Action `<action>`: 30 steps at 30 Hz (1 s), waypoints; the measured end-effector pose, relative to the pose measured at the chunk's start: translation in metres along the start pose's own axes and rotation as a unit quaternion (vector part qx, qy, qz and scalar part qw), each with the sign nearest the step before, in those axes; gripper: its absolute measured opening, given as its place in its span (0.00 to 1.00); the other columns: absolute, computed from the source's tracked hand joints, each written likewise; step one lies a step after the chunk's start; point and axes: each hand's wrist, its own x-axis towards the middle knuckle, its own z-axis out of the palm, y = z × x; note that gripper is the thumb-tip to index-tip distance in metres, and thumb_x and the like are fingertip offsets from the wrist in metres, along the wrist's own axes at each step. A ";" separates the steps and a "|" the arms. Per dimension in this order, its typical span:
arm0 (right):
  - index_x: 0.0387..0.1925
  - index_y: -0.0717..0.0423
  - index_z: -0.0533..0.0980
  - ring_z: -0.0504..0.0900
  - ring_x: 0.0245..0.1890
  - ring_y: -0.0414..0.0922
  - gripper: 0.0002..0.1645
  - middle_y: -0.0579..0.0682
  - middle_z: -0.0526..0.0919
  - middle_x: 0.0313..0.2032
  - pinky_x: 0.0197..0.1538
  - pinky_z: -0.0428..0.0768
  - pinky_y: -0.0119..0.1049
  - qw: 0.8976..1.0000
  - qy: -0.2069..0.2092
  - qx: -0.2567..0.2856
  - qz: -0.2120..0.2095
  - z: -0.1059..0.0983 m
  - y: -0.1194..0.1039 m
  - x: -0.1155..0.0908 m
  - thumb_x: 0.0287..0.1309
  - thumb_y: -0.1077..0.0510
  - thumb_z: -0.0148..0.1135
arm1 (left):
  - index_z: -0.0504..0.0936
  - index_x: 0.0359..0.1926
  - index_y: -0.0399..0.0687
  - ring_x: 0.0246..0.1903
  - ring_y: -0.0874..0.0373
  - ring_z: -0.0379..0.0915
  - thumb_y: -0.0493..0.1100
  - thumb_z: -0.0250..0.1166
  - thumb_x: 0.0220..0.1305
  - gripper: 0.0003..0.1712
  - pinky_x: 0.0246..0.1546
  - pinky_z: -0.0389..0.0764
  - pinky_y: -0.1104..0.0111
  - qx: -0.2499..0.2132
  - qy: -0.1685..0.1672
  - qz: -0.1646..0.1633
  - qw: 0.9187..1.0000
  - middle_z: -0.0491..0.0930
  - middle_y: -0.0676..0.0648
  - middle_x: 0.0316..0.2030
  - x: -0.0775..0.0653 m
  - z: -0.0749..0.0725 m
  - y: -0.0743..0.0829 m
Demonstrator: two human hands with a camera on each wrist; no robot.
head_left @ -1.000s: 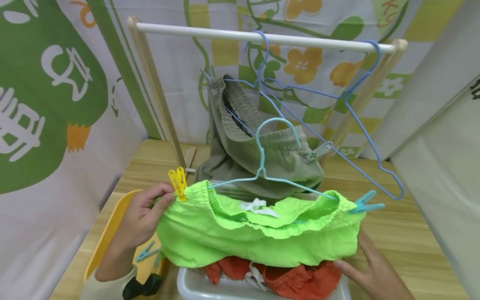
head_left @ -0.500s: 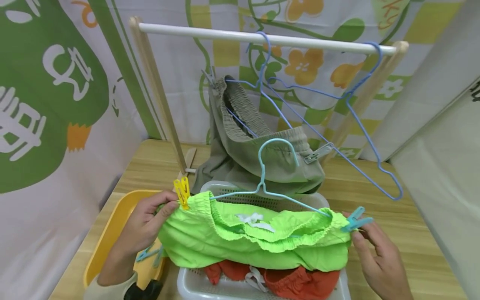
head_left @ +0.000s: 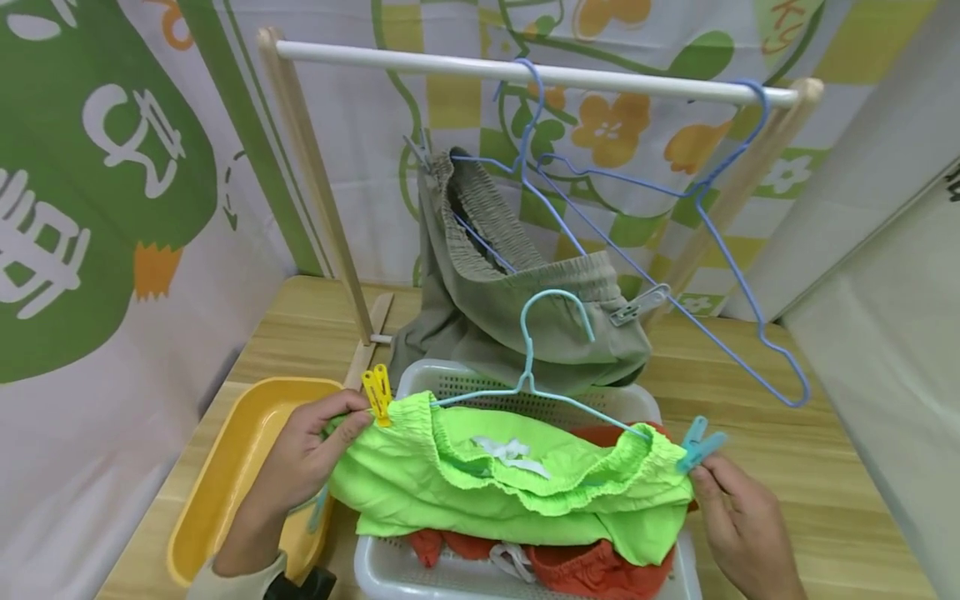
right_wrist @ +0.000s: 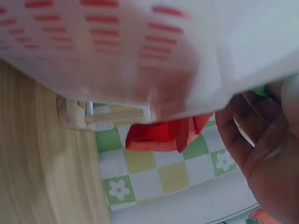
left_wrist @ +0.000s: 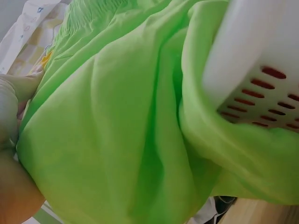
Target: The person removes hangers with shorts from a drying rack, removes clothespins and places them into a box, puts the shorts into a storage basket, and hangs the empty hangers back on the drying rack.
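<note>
A pair of bright green shorts (head_left: 517,512) with an elastic waist and white drawstring hangs on a light-blue hanger (head_left: 529,367). A yellow clothespin (head_left: 378,398) clips the waist's left end, a blue clothespin (head_left: 699,446) the right. My left hand (head_left: 300,467) pinches the waistband beside the yellow clothespin. At the other end, thumb and fingers of my right hand (head_left: 750,521) pinch the shorts' corner just under the blue clothespin. Both hands hold the shorts over a white basket (head_left: 367,571) containing a red garment (head_left: 600,571). Green fabric fills most of the left wrist view.
Behind the basket stands a rack with a white rail (head_left: 420,62). Grey-green pants (head_left: 480,308) hang there on a blue hanger, clipped with grey clothespins (head_left: 640,305). A bare blue hanger (head_left: 731,250) hangs to the right. A yellow tray (head_left: 213,475) with a blue clothespin sits at left.
The shorts and hanger have come down and toward me, showing more of the basket's far rim. My right hand has moved up from the shorts' lower side to the waist corner by the blue clothespin.
</note>
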 end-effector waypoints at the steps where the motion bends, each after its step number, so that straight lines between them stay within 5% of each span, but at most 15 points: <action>1: 0.38 0.63 0.80 0.74 0.33 0.29 0.13 0.40 0.78 0.30 0.39 0.72 0.20 1.000 0.006 -0.002 0.002 0.000 -0.001 0.000 0.63 0.80 0.58 | 0.82 0.39 0.45 0.28 0.58 0.70 0.19 0.59 0.67 0.17 0.28 0.73 0.68 0.004 0.001 -0.004 1.000 0.77 0.51 0.31 0.000 0.000 0.000; 11: 0.37 0.73 0.81 0.77 0.27 0.26 0.09 0.35 0.83 0.29 0.32 0.73 0.17 0.993 0.093 0.027 0.069 0.004 -0.004 -0.002 0.63 0.81 0.57 | 0.83 0.48 0.49 0.38 0.56 0.77 0.29 0.63 0.71 0.12 0.40 0.79 0.69 0.055 -0.020 -0.044 0.997 0.82 0.53 0.40 0.009 0.002 0.005; 19: 0.37 0.78 0.80 0.79 0.31 0.25 0.07 0.31 0.85 0.35 0.35 0.74 0.15 0.986 0.129 0.037 0.103 0.005 -0.005 -0.004 0.63 0.81 0.57 | 0.76 0.66 0.42 0.49 0.53 0.78 0.26 0.61 0.70 0.25 0.49 0.80 0.67 0.009 -0.028 -0.042 0.999 0.81 0.47 0.55 0.011 0.003 0.010; 24: 0.38 0.78 0.80 0.80 0.33 0.25 0.07 0.30 0.85 0.36 0.38 0.74 0.15 0.984 0.135 0.031 0.116 0.005 -0.005 -0.005 0.63 0.81 0.57 | 0.80 0.61 0.39 0.45 0.55 0.78 0.25 0.59 0.70 0.21 0.47 0.80 0.69 0.003 0.012 -0.023 1.000 0.82 0.44 0.48 0.014 0.003 0.012; 30: 0.38 0.79 0.80 0.80 0.34 0.25 0.06 0.29 0.84 0.37 0.40 0.74 0.15 0.981 0.144 0.020 0.127 0.004 -0.007 -0.004 0.64 0.80 0.57 | 0.80 0.58 0.37 0.42 0.56 0.77 0.22 0.59 0.69 0.20 0.47 0.79 0.70 0.006 0.007 -0.005 1.000 0.80 0.48 0.42 0.016 0.002 0.014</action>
